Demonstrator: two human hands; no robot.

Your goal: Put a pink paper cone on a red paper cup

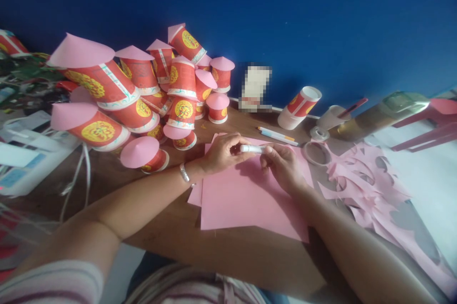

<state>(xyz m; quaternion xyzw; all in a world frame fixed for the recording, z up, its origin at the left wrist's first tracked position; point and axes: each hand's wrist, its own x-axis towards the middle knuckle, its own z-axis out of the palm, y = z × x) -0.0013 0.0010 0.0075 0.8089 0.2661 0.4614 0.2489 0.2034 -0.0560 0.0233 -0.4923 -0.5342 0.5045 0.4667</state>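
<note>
Both my hands meet over a stack of pink paper sheets [246,199] on the brown table [167,213]. My left hand [223,151], with a bracelet at the wrist, is closed around one end of a small white tube-like pen or glue stick [252,148]. My right hand [282,166] pinches the other end, fingers curled. The stick lies level between them, just above the paper.
A heap of red paper cups with pink cone lids [143,99] fills the back left. One red cup [300,107] lies tipped at back right, beside pens [276,136], tape rolls [316,151] and a white cup [333,116]. Pink cut-out scraps [371,189] cover the right side.
</note>
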